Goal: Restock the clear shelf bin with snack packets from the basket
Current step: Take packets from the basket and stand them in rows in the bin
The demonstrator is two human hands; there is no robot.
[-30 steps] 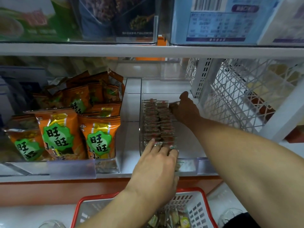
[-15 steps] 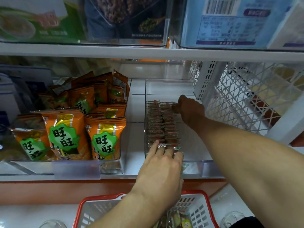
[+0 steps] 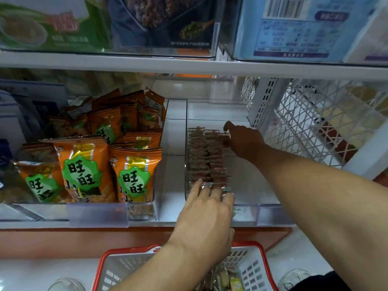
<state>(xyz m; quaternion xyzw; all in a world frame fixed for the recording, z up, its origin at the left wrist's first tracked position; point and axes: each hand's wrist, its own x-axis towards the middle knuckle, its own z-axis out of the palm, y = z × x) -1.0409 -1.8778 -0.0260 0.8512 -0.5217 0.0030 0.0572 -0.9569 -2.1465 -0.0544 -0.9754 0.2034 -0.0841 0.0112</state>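
The clear shelf bin (image 3: 254, 181) sits on the middle shelf and holds two tight rows of small red-and-silver snack packets (image 3: 206, 156) along its left side. My left hand (image 3: 206, 213) reaches in over the front lip, and its straight fingers press on the nearest packets. My right hand (image 3: 244, 142) is deep in the bin at the far end of the rows, with fingertips touching the rearmost packets. The bin's right half is bare. Below the shelf stands the red-rimmed basket (image 3: 253, 269) with a few loose packets (image 3: 231, 280) left in it, partly hidden by my left forearm.
A neighbouring clear bin (image 3: 156, 185) on the left is packed with orange snack bags (image 3: 134, 177). A white wire rack (image 3: 310, 127) flanks the right side. The shelf above (image 3: 189, 66) carries boxed goods and hangs low over the bin.
Both hands stay at the two ends of the packet rows. Only the view has shifted slightly.
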